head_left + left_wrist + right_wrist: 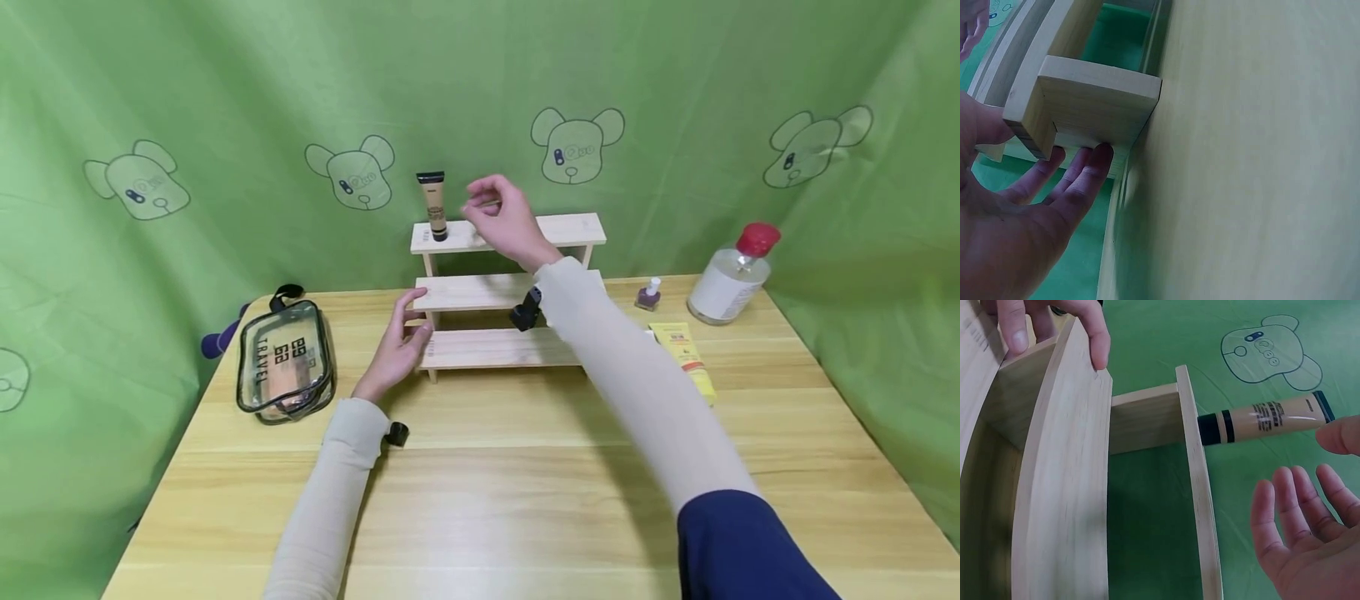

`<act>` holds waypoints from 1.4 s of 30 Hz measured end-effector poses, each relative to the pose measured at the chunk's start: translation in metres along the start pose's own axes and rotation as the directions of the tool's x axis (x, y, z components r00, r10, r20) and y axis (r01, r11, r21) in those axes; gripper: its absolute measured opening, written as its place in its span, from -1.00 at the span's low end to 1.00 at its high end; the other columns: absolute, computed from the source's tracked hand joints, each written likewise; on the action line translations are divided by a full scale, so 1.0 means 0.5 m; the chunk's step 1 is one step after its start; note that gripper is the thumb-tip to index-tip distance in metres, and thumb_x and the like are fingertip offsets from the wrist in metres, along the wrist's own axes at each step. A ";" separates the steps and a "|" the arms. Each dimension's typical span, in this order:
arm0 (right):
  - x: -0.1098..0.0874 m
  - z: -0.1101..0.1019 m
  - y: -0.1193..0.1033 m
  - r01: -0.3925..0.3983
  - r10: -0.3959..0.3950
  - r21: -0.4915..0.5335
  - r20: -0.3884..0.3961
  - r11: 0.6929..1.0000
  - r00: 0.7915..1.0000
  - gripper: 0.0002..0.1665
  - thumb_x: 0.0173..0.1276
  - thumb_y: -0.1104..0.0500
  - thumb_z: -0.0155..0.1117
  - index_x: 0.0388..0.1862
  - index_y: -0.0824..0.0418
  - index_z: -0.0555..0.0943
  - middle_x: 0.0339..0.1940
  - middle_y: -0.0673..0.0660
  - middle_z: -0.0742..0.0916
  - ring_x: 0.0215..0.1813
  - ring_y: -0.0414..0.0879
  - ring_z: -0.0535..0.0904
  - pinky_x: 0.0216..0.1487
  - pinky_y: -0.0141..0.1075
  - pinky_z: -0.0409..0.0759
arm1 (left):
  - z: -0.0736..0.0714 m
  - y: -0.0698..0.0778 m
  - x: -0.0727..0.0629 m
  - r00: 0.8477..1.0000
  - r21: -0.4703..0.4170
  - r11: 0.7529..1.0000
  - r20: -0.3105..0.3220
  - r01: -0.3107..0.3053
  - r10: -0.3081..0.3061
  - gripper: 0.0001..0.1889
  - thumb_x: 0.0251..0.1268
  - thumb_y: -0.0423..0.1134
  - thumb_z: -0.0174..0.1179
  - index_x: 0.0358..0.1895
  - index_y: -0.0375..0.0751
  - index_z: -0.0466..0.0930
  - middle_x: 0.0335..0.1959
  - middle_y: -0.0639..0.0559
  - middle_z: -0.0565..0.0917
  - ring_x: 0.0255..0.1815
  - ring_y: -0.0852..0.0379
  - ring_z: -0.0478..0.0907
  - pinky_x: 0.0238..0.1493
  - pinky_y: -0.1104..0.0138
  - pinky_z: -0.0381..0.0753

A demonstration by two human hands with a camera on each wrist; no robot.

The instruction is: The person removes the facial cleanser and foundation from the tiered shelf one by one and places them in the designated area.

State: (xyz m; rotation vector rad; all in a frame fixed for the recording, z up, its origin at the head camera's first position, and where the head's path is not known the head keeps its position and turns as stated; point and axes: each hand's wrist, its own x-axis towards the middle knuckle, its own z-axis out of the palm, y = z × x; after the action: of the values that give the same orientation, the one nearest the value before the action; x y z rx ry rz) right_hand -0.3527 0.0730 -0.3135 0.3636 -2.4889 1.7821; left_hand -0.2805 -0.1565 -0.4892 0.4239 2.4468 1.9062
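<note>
A three-tier wooden shelf (pixel 487 293) stands at the back of the table. On the left end of its top tier, a beige tube with a black cap (pixel 434 204) stands upright, cap down. Just right of the tube, my right hand (pixel 506 218) is raised above the top tier with loosely bent fingers and nothing in them. The right wrist view shows a gap between most of the fingers and the tube (pixel 1266 419); the thumb is close to its crimped end. My left hand (pixel 397 346) holds the shelf's left end, its fingers (pixel 1088 178) against the side panel.
On the left lies a clear zip pouch (pixel 287 362) with things inside. To the right are a purple nail polish bottle (pixel 648 295), a yellow tube (pixel 686 358) partly behind my right sleeve, and a clear bottle with a red cap (pixel 729 279). A green curtain (pixel 465 92) hangs behind.
</note>
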 end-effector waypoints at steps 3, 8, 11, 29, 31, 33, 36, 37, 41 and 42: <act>0.008 0.015 -0.004 -0.011 0.011 -0.002 0.012 1.000 1.000 -0.48 0.63 0.21 0.32 0.48 0.24 0.50 0.36 0.20 0.68 0.32 0.03 0.65 0.32 -0.28 0.71 | 0.000 0.001 -0.001 1.000 -0.004 1.000 0.002 0.004 -0.004 -0.34 0.73 -0.37 0.03 0.70 0.26 0.17 0.40 -0.32 0.43 0.28 -0.23 0.55 0.29 0.04 0.65; 0.018 0.041 -0.009 -0.030 0.029 0.016 0.040 0.999 0.999 -0.43 0.63 0.19 0.32 0.54 0.22 0.48 0.43 0.21 0.67 0.43 0.08 0.64 0.41 -0.23 0.68 | 0.001 -0.001 -0.001 1.000 -0.006 1.000 -0.003 -0.001 0.001 -0.34 0.72 -0.39 0.03 0.69 0.25 0.17 0.43 -0.31 0.42 0.29 -0.22 0.54 0.30 0.03 0.64; 0.023 0.055 -0.010 -0.036 0.035 0.026 0.042 0.999 0.999 -0.41 0.63 0.19 0.32 0.56 0.21 0.47 0.46 0.22 0.66 0.47 0.09 0.62 0.49 -0.22 0.63 | 0.000 -0.004 -0.001 1.000 -0.001 1.000 -0.001 -0.004 0.004 -0.33 0.72 -0.39 0.03 0.69 0.27 0.17 0.46 -0.29 0.41 0.30 -0.21 0.53 0.28 0.05 0.65; 0.030 0.087 0.013 -0.007 0.005 0.070 0.036 0.998 0.999 -0.49 0.66 0.20 0.30 0.49 0.28 0.52 0.37 0.29 0.69 0.35 0.09 0.63 0.51 -0.17 0.58 | -0.001 -0.006 0.001 0.999 -0.006 0.999 0.012 -0.034 0.034 -0.30 0.69 -0.45 0.03 0.71 0.21 0.17 0.45 -0.33 0.41 0.34 -0.30 0.53 0.28 0.02 0.66; 0.027 0.084 0.016 -0.001 -0.001 0.063 0.034 0.998 0.999 -0.50 0.67 0.17 0.30 0.48 0.26 0.53 0.35 0.28 0.69 0.33 0.07 0.63 0.51 -0.17 0.58 | -0.002 -0.005 0.002 0.999 -0.007 0.999 0.012 -0.032 0.032 -0.31 0.69 -0.45 0.03 0.71 0.20 0.17 0.45 -0.33 0.42 0.34 -0.30 0.53 0.29 0.01 0.66; 0.025 0.080 0.018 0.001 -0.003 0.065 0.030 0.998 1.000 -0.51 0.67 0.16 0.30 0.48 0.25 0.53 0.34 0.27 0.69 0.32 0.06 0.63 0.51 -0.17 0.58 | -0.003 -0.007 0.002 1.000 -0.008 1.000 0.013 -0.028 0.028 -0.31 0.69 -0.44 0.03 0.71 0.22 0.17 0.44 -0.34 0.43 0.34 -0.32 0.54 0.29 0.00 0.66; 0.022 0.073 0.020 0.009 -0.010 0.068 0.020 0.998 1.000 -0.52 0.66 0.16 0.30 0.46 0.26 0.54 0.33 0.28 0.70 0.31 0.06 0.63 0.50 -0.19 0.58 | -0.003 -0.006 0.001 1.000 -0.005 1.000 0.010 -0.023 0.023 -0.31 0.70 -0.42 0.03 0.70 0.23 0.17 0.41 -0.35 0.44 0.31 -0.30 0.56 0.28 0.01 0.67; 0.021 0.071 0.020 0.012 -0.013 0.068 0.016 0.998 1.000 -0.52 0.66 0.17 0.30 0.46 0.26 0.54 0.33 0.28 0.70 0.31 0.06 0.63 0.49 -0.19 0.59 | -0.003 -0.006 0.001 1.000 -0.004 1.000 0.009 -0.022 0.022 -0.32 0.70 -0.42 0.03 0.70 0.23 0.17 0.41 -0.34 0.45 0.31 -0.29 0.56 0.28 0.01 0.68; 0.013 0.061 0.022 0.035 -0.035 0.079 0.007 0.996 0.999 -0.51 0.67 0.17 0.30 0.47 0.27 0.53 0.33 0.30 0.71 0.30 0.07 0.65 0.44 -0.18 0.64 | -0.004 -0.004 0.001 1.000 0.000 1.000 0.010 -0.020 0.020 -0.32 0.70 -0.41 0.03 0.70 0.24 0.16 0.41 -0.32 0.45 0.30 -0.25 0.56 0.27 0.03 0.68; 0.009 0.058 0.022 0.044 -0.045 0.083 0.007 0.996 0.999 -0.51 0.67 0.17 0.30 0.47 0.28 0.53 0.32 0.31 0.71 0.30 0.08 0.65 0.42 -0.16 0.67 | -0.005 -0.004 0.001 1.000 -0.001 1.000 0.011 -0.018 0.018 -0.32 0.70 -0.41 0.03 0.70 0.25 0.16 0.40 -0.32 0.45 0.30 -0.24 0.56 0.28 0.04 0.67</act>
State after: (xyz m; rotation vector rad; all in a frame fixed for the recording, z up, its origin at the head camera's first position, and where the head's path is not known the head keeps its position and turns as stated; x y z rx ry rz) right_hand -0.3572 0.0482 -0.3326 0.4286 -2.3981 1.8746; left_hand -0.2817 -0.1590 -0.4903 0.4572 2.4441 1.9060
